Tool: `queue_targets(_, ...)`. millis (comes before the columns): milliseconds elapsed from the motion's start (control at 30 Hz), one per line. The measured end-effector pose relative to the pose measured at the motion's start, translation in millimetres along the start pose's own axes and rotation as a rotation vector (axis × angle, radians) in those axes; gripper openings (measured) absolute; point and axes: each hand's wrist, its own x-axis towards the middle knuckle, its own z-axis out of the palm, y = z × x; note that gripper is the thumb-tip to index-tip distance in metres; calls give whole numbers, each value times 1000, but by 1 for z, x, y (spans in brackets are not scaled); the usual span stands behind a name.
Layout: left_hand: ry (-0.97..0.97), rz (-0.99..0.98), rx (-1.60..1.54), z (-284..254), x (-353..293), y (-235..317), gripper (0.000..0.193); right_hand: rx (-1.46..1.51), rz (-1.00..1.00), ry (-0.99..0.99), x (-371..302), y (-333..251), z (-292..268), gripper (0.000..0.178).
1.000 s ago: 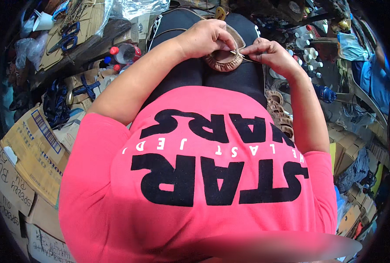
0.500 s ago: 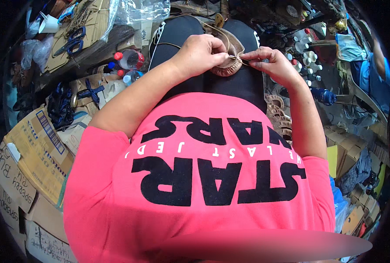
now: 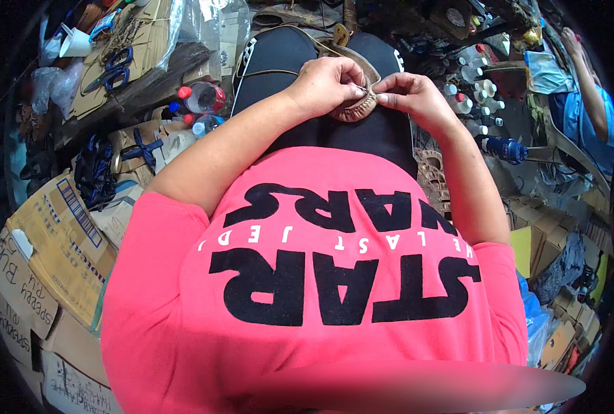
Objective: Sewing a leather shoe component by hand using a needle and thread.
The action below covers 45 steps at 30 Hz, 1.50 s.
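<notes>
A brown leather moccasin-style shoe (image 3: 356, 112) with a puckered, stitched toe rests between my dark-trousered thighs, toe toward me. My left hand (image 3: 326, 84) is closed at the shoe's left side, fingertips pinched at its upper edge. Whatever small thing may be in that pinch is hidden. From the right, my right hand (image 3: 411, 98) pinches the same gathered edge between thumb and forefinger, close to the left fingertips. A thin tan cord (image 3: 272, 71) lies over my left thigh and runs toward the shoe.
Left are plastic bottles (image 3: 203, 98), blue-handled scissors (image 3: 118, 67) on cardboard and flattened boxes (image 3: 52, 241). Right stand several capped bottles (image 3: 482, 90); stitched brown pieces (image 3: 433, 169) lie beside my thigh. Farther right, another person's arm (image 3: 589, 90) shows beside blue clothing.
My right hand has shifted slightly left, closing its thumb and forefinger on the shoe's edge. My left fingertips stay by the seam. The other person's arm at the right has come further into view.
</notes>
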Motion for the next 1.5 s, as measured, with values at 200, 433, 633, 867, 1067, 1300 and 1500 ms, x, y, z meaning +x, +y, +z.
queue_targets(200,184,482,483,-9,0,0,9,48,-59,-46,2,12,-7,14)
queue_targets(433,19,229,426,-21,-13,14,11,39,-76,81,-9,20,-16,13)
queue_targets(633,-148,254,502,-13,-5,19,13,4,-28,3,-36,11,-34,12)
queue_targets(867,-210,338,601,-14,3,24,13,-931,-258,438,16,17,-62,16)
queue_targets(1067,-213,322,610,-21,1,18,14,-1065,-489,179,-13,-43,-36,17)
queue_targets(1300,-280,395,589,-31,-2,15,10,-1283,-453,-71,-4,-39,-3,5)
queue_targets(1500,-2,290,714,-108,-57,-8,5,-918,-169,177,-36,23,-66,5)
